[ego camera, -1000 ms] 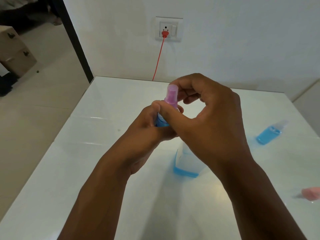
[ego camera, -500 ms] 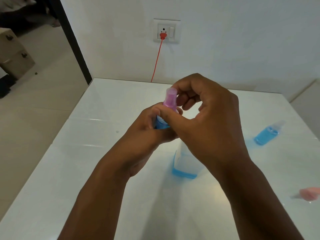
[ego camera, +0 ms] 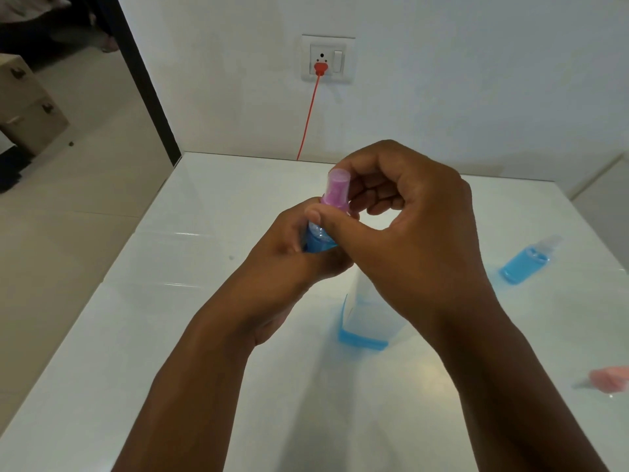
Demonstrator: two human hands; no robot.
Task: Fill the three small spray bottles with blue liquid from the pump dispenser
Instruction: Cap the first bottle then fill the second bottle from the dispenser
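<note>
1. Above the middle of the white tabletop (ego camera: 190, 335), both hands meet around a small spray bottle (ego camera: 318, 240) filled with blue liquid and held upright, clear of the surface.
2. The left hand (ego camera: 289, 253) wraps its grip around the bottle's blue body, fingers curled about it.
3. The right hand (ego camera: 408, 233) pinches the pink spray cap (ego camera: 335, 190) at the bottle's neck, thumb in front and curled fingers behind the cap.
4. Beneath the right wrist stands the pump dispenser (ego camera: 364, 325), its clear body showing only a low band of blue liquid; its top is hidden by the hand.
5. A second filled spray bottle (ego camera: 526, 262) lies on its side well to the right, near the tabletop's right edge.
6. A pink object (ego camera: 609, 379) sits at the frame's right border, too blurred to identify.
7. The tabletop's left half and near portion are bare surface; its far edge runs along the wall, where a red cord (ego camera: 308, 120) drops from a socket (ego camera: 327, 59) behind that edge.
8. The left edge borders open floor (ego camera: 78, 206).
</note>
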